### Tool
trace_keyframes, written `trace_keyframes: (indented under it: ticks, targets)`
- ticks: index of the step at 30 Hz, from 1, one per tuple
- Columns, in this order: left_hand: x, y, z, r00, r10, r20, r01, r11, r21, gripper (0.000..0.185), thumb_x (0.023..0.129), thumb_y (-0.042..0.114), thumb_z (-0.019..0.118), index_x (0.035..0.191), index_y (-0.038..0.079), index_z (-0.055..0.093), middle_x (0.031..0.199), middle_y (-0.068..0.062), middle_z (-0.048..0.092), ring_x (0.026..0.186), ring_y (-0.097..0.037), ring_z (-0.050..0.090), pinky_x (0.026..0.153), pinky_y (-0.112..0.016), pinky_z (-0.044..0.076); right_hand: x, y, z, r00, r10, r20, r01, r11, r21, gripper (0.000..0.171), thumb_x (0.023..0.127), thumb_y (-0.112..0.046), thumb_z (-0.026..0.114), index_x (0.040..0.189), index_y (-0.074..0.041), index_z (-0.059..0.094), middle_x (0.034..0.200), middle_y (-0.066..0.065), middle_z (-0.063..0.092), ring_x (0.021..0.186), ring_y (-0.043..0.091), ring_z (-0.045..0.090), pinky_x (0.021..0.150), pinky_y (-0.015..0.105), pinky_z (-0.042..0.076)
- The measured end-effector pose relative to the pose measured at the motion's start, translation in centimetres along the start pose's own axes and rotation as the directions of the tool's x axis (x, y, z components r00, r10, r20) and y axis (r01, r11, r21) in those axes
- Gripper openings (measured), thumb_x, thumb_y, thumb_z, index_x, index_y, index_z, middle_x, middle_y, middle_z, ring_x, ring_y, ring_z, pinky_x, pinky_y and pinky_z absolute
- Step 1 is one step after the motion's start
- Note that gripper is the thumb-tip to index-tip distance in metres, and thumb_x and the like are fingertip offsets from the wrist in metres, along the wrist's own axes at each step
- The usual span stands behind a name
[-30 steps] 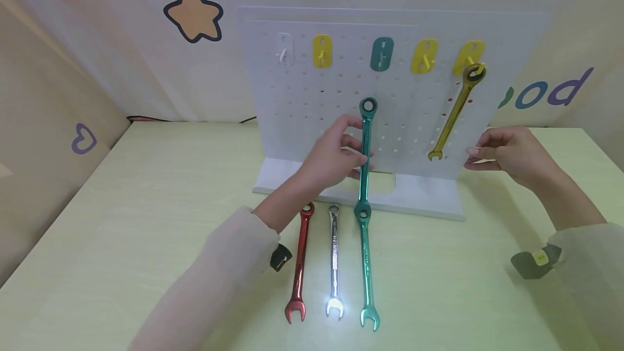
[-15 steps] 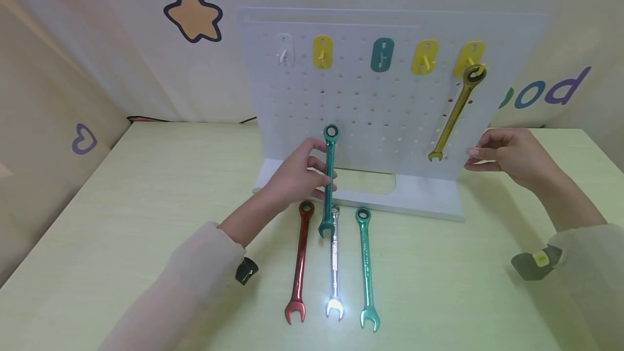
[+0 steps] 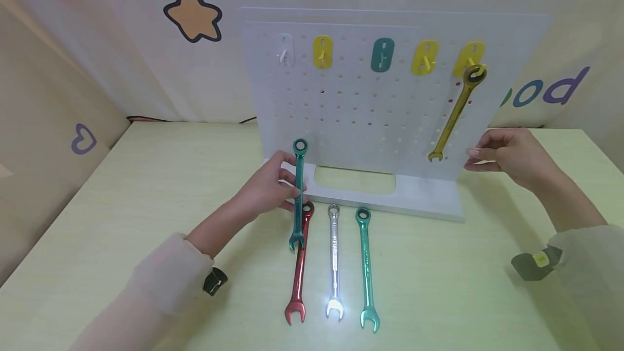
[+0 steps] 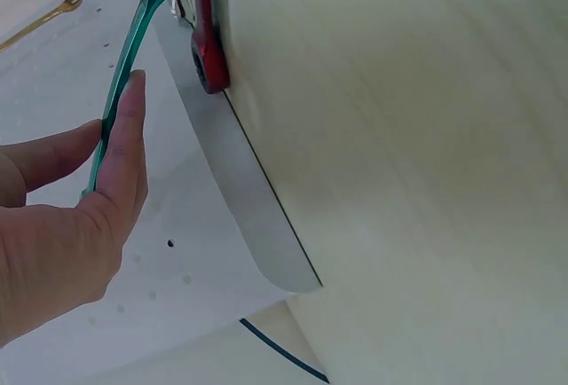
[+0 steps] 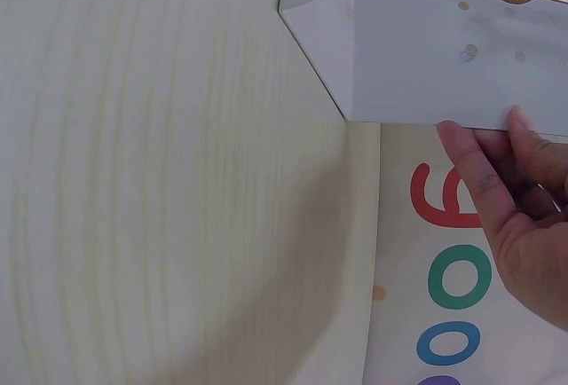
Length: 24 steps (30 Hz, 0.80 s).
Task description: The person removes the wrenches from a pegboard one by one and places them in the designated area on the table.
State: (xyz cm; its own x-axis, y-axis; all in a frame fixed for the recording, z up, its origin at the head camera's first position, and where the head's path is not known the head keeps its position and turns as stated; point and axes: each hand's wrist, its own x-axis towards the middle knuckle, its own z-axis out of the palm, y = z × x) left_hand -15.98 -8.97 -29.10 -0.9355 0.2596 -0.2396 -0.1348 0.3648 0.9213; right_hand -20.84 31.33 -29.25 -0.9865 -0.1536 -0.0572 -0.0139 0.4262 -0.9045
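Note:
My left hand [image 3: 265, 186] pinches a dark green combination wrench [image 3: 299, 177] by its shaft, ring end up and open end down. It stands in front of the pegboard's lower left, its open end overlapping a red wrench [image 3: 300, 264] in the head view. Beside the red one on the table lie a silver wrench [image 3: 334, 253] and a lighter green wrench [image 3: 366, 264]. My right hand [image 3: 517, 156] pinches the right edge of the white pegboard [image 3: 351, 145] low down; fingertips [image 5: 453, 132] show at that edge in the right wrist view.
A gold wrench [image 3: 453, 115] hangs from the rightmost yellow hook [image 3: 469, 54]. To its left on the board are two more yellow hooks, a teal hook [image 3: 382, 55] and a white hook [image 3: 285, 50]. The board's base [image 3: 429, 196] rests on the wooden table [image 3: 161, 188].
My left hand has carried the dark green wrench left and down, from mid-board past the silver wrench to the red one. My right hand has stayed at the board's edge.

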Motion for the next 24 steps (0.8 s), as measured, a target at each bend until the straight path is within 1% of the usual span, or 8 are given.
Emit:
trace_keyframes:
  ticks: [5, 8, 14, 19, 22, 24]
  targets:
    - [-0.7, -0.8, -0.8, 0.999, -0.051, -0.004, 0.051, 0.998, 0.041, 0.046, 0.085, -0.01, 0.056, 0.122, 0.004, 0.033, 0.095, -0.019, 0.054, 0.076, -0.027, 0.066, 0.064, -0.036, 0.056, 0.0, 0.0, 0.0, 1.0, 0.004, 0.001, -0.004, 1.0, 0.001, 0.006, 0.089, 0.005, 0.052, 0.085, 0.008, 0.056, 0.079, 0.003, 0.062, 0.075, 0.016, 0.066, 0.073, 0.035, 0.054]
    - [-1.0, -1.3, -1.2, 0.997, -0.071, -0.002, 0.071, 0.996, 0.05, 0.044, 0.085, -0.01, 0.055, 0.121, 0.002, 0.033, 0.094, -0.02, 0.055, 0.075, -0.026, 0.066, 0.065, -0.035, 0.056, 0.0, 0.0, 0.0, 1.0, 0.009, 0.003, -0.009, 1.0, -0.003, 0.006, 0.089, 0.005, 0.052, 0.086, 0.009, 0.055, 0.079, 0.004, 0.061, 0.075, 0.016, 0.066, 0.073, 0.035, 0.054]
    - [-1.6, -2.2, -1.9, 0.995, -0.099, 0.032, 0.097, 0.994, 0.042, 0.041, 0.085, -0.012, 0.053, 0.119, -0.002, 0.032, 0.095, -0.021, 0.055, 0.077, -0.027, 0.066, 0.068, -0.036, 0.055, -0.1, -0.1, 0.0, 1.0, 0.024, 0.006, -0.023, 0.999, -0.027, 0.006, 0.089, 0.004, 0.052, 0.088, 0.01, 0.054, 0.08, 0.004, 0.061, 0.076, 0.016, 0.066, 0.074, 0.036, 0.054]
    - [-2.2, -2.5, -2.1, 0.991, -0.126, 0.042, 0.122, 0.989, 0.088, 0.04, 0.084, -0.011, 0.056, 0.117, -0.002, 0.034, 0.092, -0.018, 0.056, 0.073, -0.022, 0.064, 0.067, -0.035, 0.055, -0.2, -0.2, 0.0, 1.0, 0.024, 0.01, -0.023, 0.998, -0.063, 0.01, 0.09, 0.002, 0.053, 0.091, 0.012, 0.053, 0.082, 0.005, 0.061, 0.076, 0.016, 0.066, 0.075, 0.035, 0.054]
    - [-2.7, -2.6, -2.1, 0.988, -0.149, 0.039, 0.143, 0.982, 0.123, 0.041, 0.083, -0.009, 0.059, 0.116, -0.002, 0.036, 0.091, -0.017, 0.056, 0.072, -0.02, 0.062, 0.067, -0.033, 0.055, -0.2, -0.3, 0.0, 1.0, 0.022, 0.01, -0.022, 0.997, -0.068, 0.01, 0.09, 0.002, 0.053, 0.092, 0.012, 0.053, 0.082, 0.005, 0.061, 0.077, 0.015, 0.066, 0.075, 0.035, 0.054]
    - [-2.9, -2.8, -2.1, 0.985, -0.167, 0.041, 0.16, 0.979, 0.13, 0.041, 0.083, -0.009, 0.059, 0.116, -0.002, 0.036, 0.09, -0.016, 0.056, 0.071, -0.02, 0.061, 0.067, -0.033, 0.055, -0.1, -0.3, 0.0, 1.0, 0.02, 0.01, -0.02, 0.998, -0.065, 0.01, 0.09, 0.002, 0.052, 0.091, 0.013, 0.053, 0.082, 0.005, 0.061, 0.076, 0.016, 0.066, 0.075, 0.035, 0.054]
